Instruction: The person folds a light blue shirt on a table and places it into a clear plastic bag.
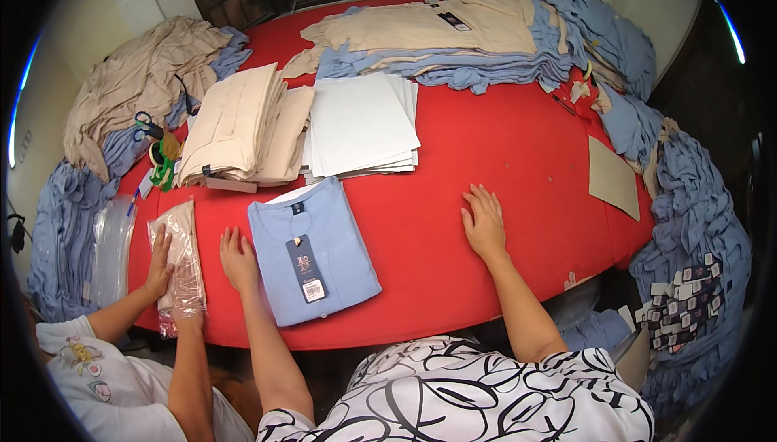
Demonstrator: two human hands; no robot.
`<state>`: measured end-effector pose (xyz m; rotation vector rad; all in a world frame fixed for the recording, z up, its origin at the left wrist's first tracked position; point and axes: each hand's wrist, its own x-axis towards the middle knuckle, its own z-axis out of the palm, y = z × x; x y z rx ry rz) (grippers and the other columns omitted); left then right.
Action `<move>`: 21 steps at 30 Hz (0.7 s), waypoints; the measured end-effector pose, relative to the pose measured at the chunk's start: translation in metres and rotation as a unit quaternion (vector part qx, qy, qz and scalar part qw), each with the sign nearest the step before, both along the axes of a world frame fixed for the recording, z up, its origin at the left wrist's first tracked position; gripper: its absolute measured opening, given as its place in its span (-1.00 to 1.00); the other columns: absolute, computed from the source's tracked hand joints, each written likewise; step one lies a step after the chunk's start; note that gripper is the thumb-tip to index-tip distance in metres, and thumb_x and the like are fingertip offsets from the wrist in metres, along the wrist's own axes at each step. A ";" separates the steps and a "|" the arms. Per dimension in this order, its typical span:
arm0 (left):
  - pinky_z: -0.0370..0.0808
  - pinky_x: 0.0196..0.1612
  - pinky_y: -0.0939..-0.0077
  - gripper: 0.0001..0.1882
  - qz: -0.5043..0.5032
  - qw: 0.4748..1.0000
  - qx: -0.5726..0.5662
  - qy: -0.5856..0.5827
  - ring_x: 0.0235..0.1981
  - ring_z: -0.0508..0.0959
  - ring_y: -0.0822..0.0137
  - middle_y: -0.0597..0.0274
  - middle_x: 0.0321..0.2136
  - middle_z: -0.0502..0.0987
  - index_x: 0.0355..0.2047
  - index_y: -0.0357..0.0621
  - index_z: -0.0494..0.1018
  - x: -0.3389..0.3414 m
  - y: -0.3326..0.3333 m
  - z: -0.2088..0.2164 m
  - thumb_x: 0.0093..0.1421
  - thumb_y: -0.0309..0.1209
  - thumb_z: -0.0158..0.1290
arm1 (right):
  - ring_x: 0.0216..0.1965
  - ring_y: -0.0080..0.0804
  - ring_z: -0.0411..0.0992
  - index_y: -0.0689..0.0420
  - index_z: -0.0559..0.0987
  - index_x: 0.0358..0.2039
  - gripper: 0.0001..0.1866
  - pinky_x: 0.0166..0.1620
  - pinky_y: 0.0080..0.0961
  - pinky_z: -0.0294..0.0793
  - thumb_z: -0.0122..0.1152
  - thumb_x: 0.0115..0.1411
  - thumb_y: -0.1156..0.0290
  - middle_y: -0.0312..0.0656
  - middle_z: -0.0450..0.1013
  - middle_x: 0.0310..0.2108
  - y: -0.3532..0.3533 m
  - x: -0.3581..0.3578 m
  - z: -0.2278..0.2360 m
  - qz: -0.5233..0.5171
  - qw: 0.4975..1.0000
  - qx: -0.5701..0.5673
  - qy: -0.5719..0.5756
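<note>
On the red cloth-covered desk (437, 268), a light-blue rectangular fabric shirt (344, 249) is lying folded, not bagged; the left hand (237, 262) is resting just beside it, the right hand (486, 230) farther off, both grips loosely spread, pinching nothing. Crumpled blue fabric garments (702, 207) are seemingly awaiting folding.

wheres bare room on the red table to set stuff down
Widest bare patch on the red table: from the folded blue shirt to the greyish card, around the right hand. Crowded: left, by the bagged beige garment and folded beige shirts; far edge, under piled garments.
</note>
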<state>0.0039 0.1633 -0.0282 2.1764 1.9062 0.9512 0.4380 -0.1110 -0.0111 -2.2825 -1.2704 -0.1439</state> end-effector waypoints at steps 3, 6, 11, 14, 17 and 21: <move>0.21 0.33 0.28 -0.62 -0.001 1.000 0.002 -0.002 0.31 0.28 0.16 0.21 0.22 0.41 0.10 -0.08 0.52 0.000 0.000 0.000 0.30 -0.31 0.00 | 0.37 -0.26 0.12 0.10 0.49 0.10 -0.64 0.44 -0.19 -0.02 0.05 0.32 0.32 -0.15 0.30 0.27 0.001 -0.001 0.000 0.003 1.000 0.002 -0.005; 0.21 0.33 0.28 -0.62 0.002 1.000 0.002 -0.002 0.31 0.28 0.16 0.20 0.22 0.41 0.09 -0.09 0.52 -0.001 -0.001 0.001 0.30 -0.31 0.00 | 0.37 -0.25 0.14 0.11 0.49 0.10 -0.64 0.43 -0.18 -0.01 0.06 0.32 0.33 -0.15 0.31 0.26 0.001 -0.002 -0.001 0.003 1.000 0.004 -0.007; 0.21 0.32 0.28 -0.63 -0.004 1.000 0.003 -0.005 0.30 0.29 0.14 0.17 0.22 0.41 0.09 -0.10 0.52 0.003 -0.001 0.002 0.30 -0.32 0.01 | 0.36 -0.22 0.16 0.12 0.49 0.10 -0.63 0.43 -0.17 0.00 0.07 0.31 0.33 -0.13 0.32 0.25 -0.002 0.001 -0.004 0.002 1.000 0.012 -0.024; 0.21 0.32 0.28 -0.63 -0.019 1.000 0.013 0.003 0.29 0.31 0.13 0.15 0.21 0.42 0.09 -0.11 0.52 0.003 0.003 -0.002 0.30 -0.33 0.00 | 0.35 -0.22 0.16 0.13 0.49 0.09 -0.64 0.43 -0.16 0.01 0.08 0.31 0.33 -0.13 0.33 0.25 -0.002 0.004 -0.009 -0.003 0.999 0.004 -0.032; 0.22 0.32 0.27 -0.63 -0.013 1.000 0.015 0.013 0.29 0.31 0.12 0.14 0.21 0.42 0.09 -0.11 0.52 -0.012 0.008 -0.008 0.30 -0.34 0.00 | 0.35 -0.22 0.16 0.13 0.49 0.08 -0.64 0.43 -0.15 0.01 0.08 0.30 0.33 -0.13 0.32 0.25 0.003 -0.001 -0.007 0.003 1.000 0.006 -0.022; 0.22 0.32 0.27 -0.63 -0.024 1.000 0.010 -0.001 0.29 0.31 0.11 0.14 0.20 0.43 0.09 -0.11 0.51 -0.005 0.006 -0.008 0.30 -0.34 0.00 | 0.33 -0.18 0.17 0.15 0.49 0.07 -0.64 0.39 -0.09 0.05 0.08 0.30 0.30 -0.12 0.32 0.24 -0.002 0.001 -0.006 0.009 0.999 0.024 -0.032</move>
